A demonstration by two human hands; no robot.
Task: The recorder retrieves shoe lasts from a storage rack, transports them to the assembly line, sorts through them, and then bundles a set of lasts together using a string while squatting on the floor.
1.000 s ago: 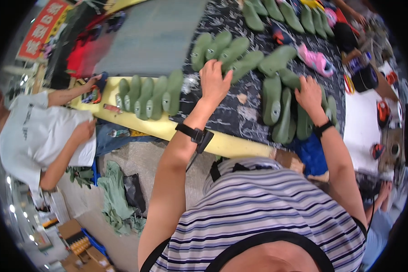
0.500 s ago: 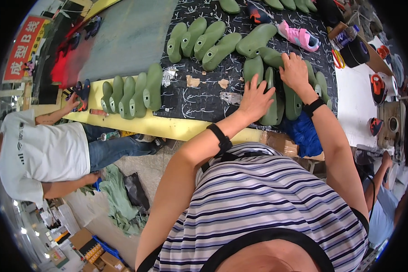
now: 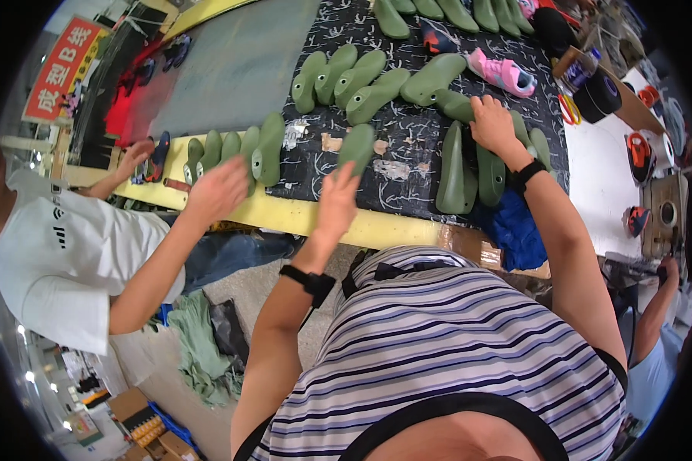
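Observation:
My left hand [image 3: 337, 203], somewhat blurred, is closed on one end of a green shoe last [image 3: 357, 148] over the middle of the black patterned table covering. At the right, my right hand [image 3: 494, 125] curves its fingers over the end of another green shoe last [image 3: 490, 173]. Beside that one, a pair of green lasts [image 3: 455, 173] lies along the near edge. Past my hands a slanting row of green lasts [image 3: 361, 71] and one large last [image 3: 432, 79] stretch across the covering. More lasts [image 3: 542, 146] sit partly behind my right hand.
At the left, a co-worker's blurred hand [image 3: 219, 188] reaches over a row of green lasts [image 3: 267, 150] on the yellow table edge [image 3: 304, 213]. A pink shoe [image 3: 502, 73] lies at the back right. Blue cloth [image 3: 515, 230] hangs below my right wrist.
My left hand has moved left from the right-hand cluster, carrying a green shoe last to mid-table. My right hand has barely shifted. The co-worker's arm now reaches toward the left row.

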